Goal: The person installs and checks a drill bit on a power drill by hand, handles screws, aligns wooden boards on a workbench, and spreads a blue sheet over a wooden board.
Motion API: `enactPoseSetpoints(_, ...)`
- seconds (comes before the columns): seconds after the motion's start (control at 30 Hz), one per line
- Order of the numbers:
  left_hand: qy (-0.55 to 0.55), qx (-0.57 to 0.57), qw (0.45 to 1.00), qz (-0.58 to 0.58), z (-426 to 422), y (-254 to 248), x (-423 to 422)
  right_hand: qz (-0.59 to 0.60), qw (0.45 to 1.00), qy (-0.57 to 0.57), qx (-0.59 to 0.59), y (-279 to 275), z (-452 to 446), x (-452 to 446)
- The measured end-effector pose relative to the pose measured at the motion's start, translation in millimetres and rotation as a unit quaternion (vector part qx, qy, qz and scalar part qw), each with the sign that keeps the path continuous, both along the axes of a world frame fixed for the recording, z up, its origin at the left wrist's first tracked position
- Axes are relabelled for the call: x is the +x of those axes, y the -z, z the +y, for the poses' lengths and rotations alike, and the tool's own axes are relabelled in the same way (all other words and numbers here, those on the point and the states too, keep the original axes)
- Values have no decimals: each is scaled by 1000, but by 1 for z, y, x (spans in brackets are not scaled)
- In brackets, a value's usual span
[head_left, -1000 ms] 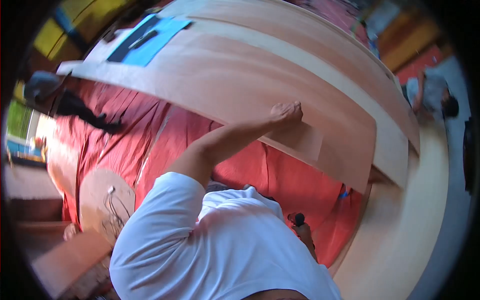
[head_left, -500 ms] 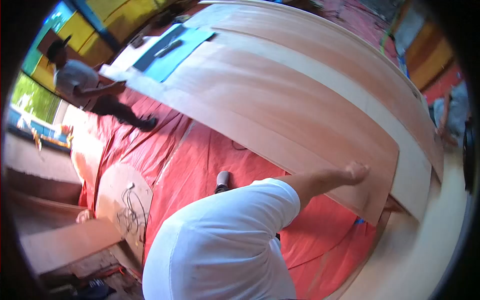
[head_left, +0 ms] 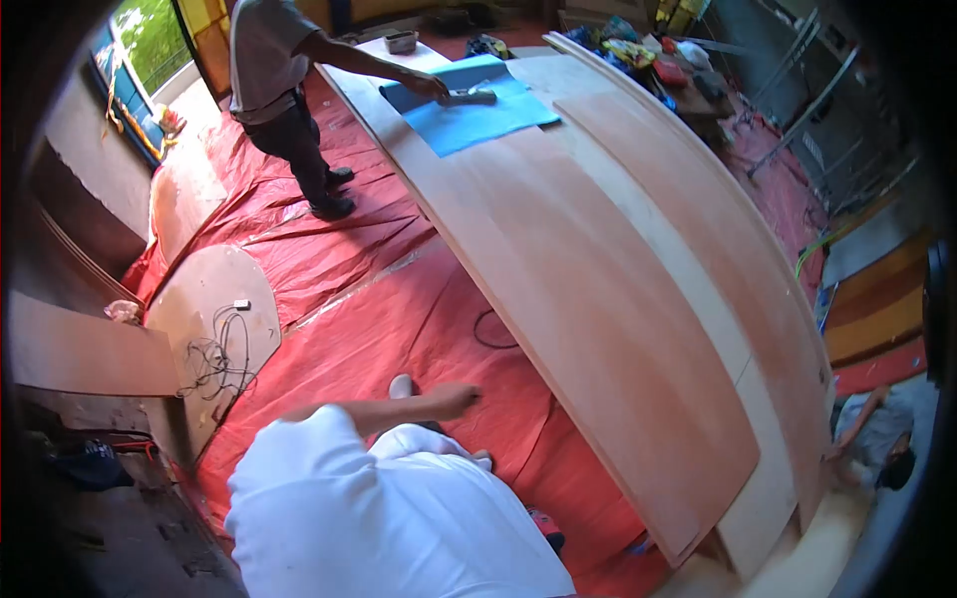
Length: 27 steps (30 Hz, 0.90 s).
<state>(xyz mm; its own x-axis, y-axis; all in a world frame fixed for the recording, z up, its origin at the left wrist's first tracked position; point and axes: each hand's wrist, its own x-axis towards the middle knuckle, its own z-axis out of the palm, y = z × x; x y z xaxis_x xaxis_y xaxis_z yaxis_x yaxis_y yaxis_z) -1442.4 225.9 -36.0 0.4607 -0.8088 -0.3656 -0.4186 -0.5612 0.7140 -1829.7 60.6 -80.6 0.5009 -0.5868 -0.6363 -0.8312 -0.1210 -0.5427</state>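
My left hand (head_left: 457, 401) is at the end of my bent arm, in front of my white shirt (head_left: 379, 518). It is above the red tarpaulin (head_left: 369, 329), to the left of the long wooden panel (head_left: 598, 299), and apart from the panel's edge. The fingers look curled in; whether something small is inside them I cannot make out. A black cable loop (head_left: 495, 331) lies on the tarpaulin beyond the hand. My right hand is out of view.
A co-worker (head_left: 274, 80) reaches to a grey tool (head_left: 469, 97) on a blue sheet (head_left: 478, 125) at the panel's far end. Another person (head_left: 877, 439) is at the right edge. A rounded board (head_left: 224, 299) with a tangled cable lies left, and piled items (head_left: 648, 60) stand behind.
My left hand has moved from over the panel's near end to above the tarpaulin. My view has turned. The co-worker's hand has come to the tool on the blue sheet.
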Motion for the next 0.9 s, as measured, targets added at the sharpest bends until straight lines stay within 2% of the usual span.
enactPoseSetpoints(0.03,8,43,997,-70,44,38,23,-27,1000,-4,6,-20,-4,21)
enactPoseSetpoints(0.07,-77,97,991,-53,77,39,38,-56,998,-11,9,-40,-7,45)
enactPoseSetpoints(0.13,-179,76,980,-43,135,70,67,-115,993,-40,6,-75,-5,97)
enactPoseSetpoints(0.23,-279,16,958,57,181,40,102,-232,966,-110,-14,-122,13,224)
enactPoseSetpoints(0.3,-364,-70,927,64,198,44,114,-251,952,-174,-17,-144,31,301)
enactPoseSetpoints(0.33,-410,-114,903,64,204,43,121,-222,951,-216,-16,-155,40,339)
enactPoseSetpoints(0.4,-425,-147,888,95,219,13,145,-219,932,-286,-32,-165,68,412)
enactPoseSetpoints(0.43,-437,-148,879,119,227,10,153,-257,910,-320,-59,-169,85,446)
enactPoseSetpoints(0.53,-478,-166,847,162,256,10,179,-245,889,-385,-46,-131,99,514)
enactPoseSetpoints(0.57,-502,-178,831,160,266,15,187,-220,867,-431,-117,-165,126,542)
enactPoseSetpoints(0.63,-549,-190,794,177,291,29,206,-254,861,-435,-71,-141,135,581)
enactPoseSetpoints(0.67,-562,-183,791,159,308,41,218,-267,859,-435,-46,-124,138,599)
enactPoseSetpoints(0.73,-585,-167,784,126,344,64,245,-205,870,-442,-72,-93,141,634)
enactPoseSetpoints(0.77,-596,-155,781,100,363,57,259,-177,874,-445,-87,-80,143,652)
enactPoseSetpoints(0.9,-631,-50,774,19,435,84,314,-86,886,-446,-96,-44,164,735)
